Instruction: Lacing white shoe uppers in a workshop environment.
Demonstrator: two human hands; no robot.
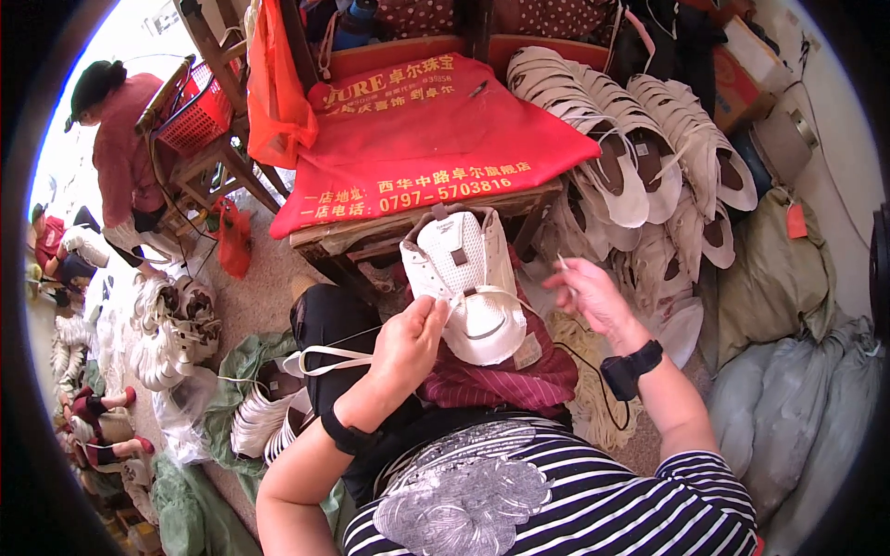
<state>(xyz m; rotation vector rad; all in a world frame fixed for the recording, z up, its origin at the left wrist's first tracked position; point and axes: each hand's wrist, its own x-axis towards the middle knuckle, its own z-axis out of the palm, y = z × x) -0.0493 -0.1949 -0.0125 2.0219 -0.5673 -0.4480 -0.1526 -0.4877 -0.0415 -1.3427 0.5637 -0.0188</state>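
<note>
A white shoe upper with a mesh tongue rests on a maroon pinstriped cloth over my lap, its toe toward me. My left hand is closed in a pinch at the upper's left eyelet edge. A white shoelace loops out to the left of that hand, and part of it crosses the upper near the toe. Raised to the right of the upper, my right hand pinches a thin white lace end between thumb and finger. The fingertips of my left hand partly hide what they grip.
A wooden table with a red printed cloth stands ahead. Stacked white shoe uppers hang at its right. Loose cream laces lie beside my lap. Grey sacks stand at right; a bundle of uppers and a seated person are left.
</note>
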